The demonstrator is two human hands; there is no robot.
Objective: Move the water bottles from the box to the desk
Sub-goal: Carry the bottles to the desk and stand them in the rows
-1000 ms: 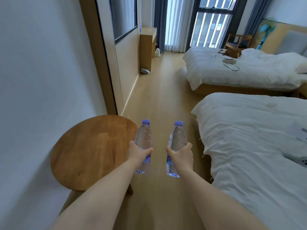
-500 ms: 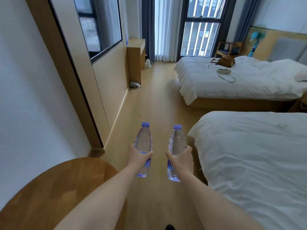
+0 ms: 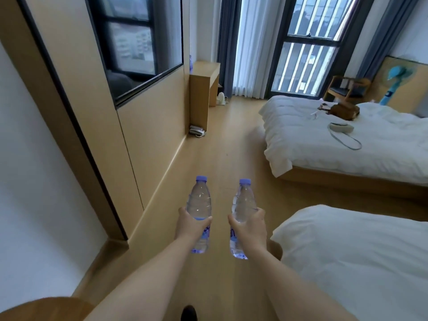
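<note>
I carry two clear water bottles with purple caps, both upright, out in front of me over the wooden floor. My left hand point(image 3: 190, 225) grips the left bottle point(image 3: 199, 202) around its lower half. The right bottle point(image 3: 243, 202) is gripped the same way by my right hand point(image 3: 250, 229). A wooden desk point(image 3: 205, 82) stands against the left wall far ahead, near the curtains. No box is in view.
A round wooden table point(image 3: 41, 309) shows at the bottom left corner. Two white beds point(image 3: 347, 262) point(image 3: 347, 144) line the right side, leaving a floor corridor point(image 3: 222, 147) between them and the left panelled wall. Small items point(image 3: 196, 130) lie on the floor by the desk.
The view has advanced down the corridor: the round table has slid from beside my hands to the bottom left corner, and the desk and far bed look nearer. Both hands keep their bottles.
</note>
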